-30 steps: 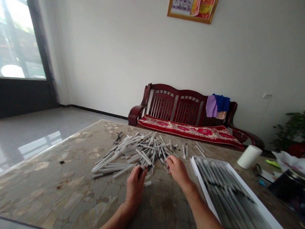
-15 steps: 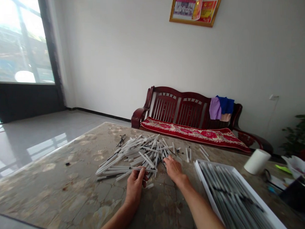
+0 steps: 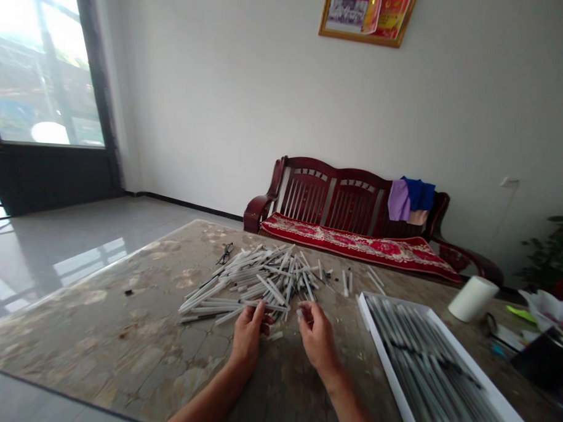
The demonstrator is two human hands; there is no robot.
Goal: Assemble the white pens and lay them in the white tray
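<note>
A heap of white, translucent pens [image 3: 256, 275], some with dark parts, lies loosely on the table in front of me. At its near edge my left hand [image 3: 248, 334] is closed, thumb and fingers pinching a pen [image 3: 278, 308] that points right. My right hand [image 3: 319, 338] is a short way to the right, its fingertips closed on a small whitish piece [image 3: 300, 313], too small to make out fully. Between the hands, a short pale piece [image 3: 276, 336] rests on the table.
A white box [image 3: 398, 387] of neatly laid pens stands at the right. Beyond it are a white roll [image 3: 473, 298] and a dark object [image 3: 547, 355]. Eyeglasses [image 3: 225, 253] lie behind the heap on the patterned table [image 3: 157, 342]. A wooden bench [image 3: 332, 194] stands behind.
My right hand has drawn back from the heap toward my left hand, with a small whitish piece now in its fingertips. My left hand has barely moved. The view has shifted slightly.
</note>
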